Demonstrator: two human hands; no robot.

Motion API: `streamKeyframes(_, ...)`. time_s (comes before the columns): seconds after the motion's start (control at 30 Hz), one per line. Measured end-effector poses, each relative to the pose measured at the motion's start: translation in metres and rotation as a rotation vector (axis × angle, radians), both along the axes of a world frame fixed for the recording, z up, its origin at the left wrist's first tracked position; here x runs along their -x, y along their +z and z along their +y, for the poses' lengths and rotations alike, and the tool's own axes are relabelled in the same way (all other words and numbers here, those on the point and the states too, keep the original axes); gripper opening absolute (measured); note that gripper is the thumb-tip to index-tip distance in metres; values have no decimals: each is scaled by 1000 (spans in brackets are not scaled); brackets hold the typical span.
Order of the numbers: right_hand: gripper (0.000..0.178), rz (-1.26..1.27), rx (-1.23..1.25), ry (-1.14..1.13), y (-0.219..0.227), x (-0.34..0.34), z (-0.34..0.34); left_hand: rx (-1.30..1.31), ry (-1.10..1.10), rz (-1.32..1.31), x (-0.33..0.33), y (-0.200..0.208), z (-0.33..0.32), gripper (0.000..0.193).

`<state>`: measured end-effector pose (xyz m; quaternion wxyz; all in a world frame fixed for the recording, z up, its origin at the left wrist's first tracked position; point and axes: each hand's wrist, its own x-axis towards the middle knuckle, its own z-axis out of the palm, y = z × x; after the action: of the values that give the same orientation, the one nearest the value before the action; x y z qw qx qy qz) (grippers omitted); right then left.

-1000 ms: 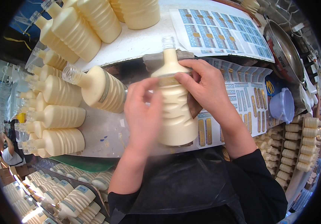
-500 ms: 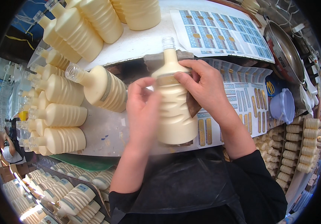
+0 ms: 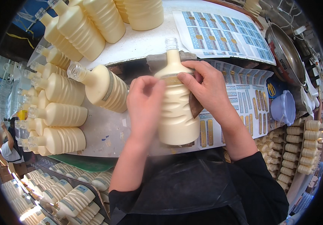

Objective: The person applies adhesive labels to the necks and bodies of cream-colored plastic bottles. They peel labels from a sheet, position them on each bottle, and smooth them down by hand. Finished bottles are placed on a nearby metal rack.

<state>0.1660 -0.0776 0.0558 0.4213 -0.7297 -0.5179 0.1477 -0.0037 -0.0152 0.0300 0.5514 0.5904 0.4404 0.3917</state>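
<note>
Cream-coloured and ribbed, the bottle (image 3: pixel 176 108) lies on the table (image 3: pixel 105 131) just ahead of me, clear neck pointing away. I see my left hand (image 3: pixel 144 107) with fingers curled against its left side and my right hand (image 3: pixel 206 90) with fingers clamped over its shoulder. Beside it lie label sheets (image 3: pixel 244 101); left and beyond, more filled bottles (image 3: pixel 62 114) crowd the table.

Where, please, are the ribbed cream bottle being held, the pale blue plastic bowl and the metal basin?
Ribbed cream bottle (image 3: pixel 177 120): head view, ribbed body.
Pale blue plastic bowl (image 3: pixel 283 107): head view, outer wall.
Metal basin (image 3: pixel 286 50): head view, inner wall.
</note>
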Motion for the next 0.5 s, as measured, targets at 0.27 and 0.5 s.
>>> streamKeyframes(0.27, 42, 4, 16, -12, 0, 1, 1, -35, 44, 6, -3, -6, 4, 18)
streamKeyframes(0.5, 40, 7, -2, -20, -1, 1, 0, -129, 59, 40, -4, -10, 2, 18)
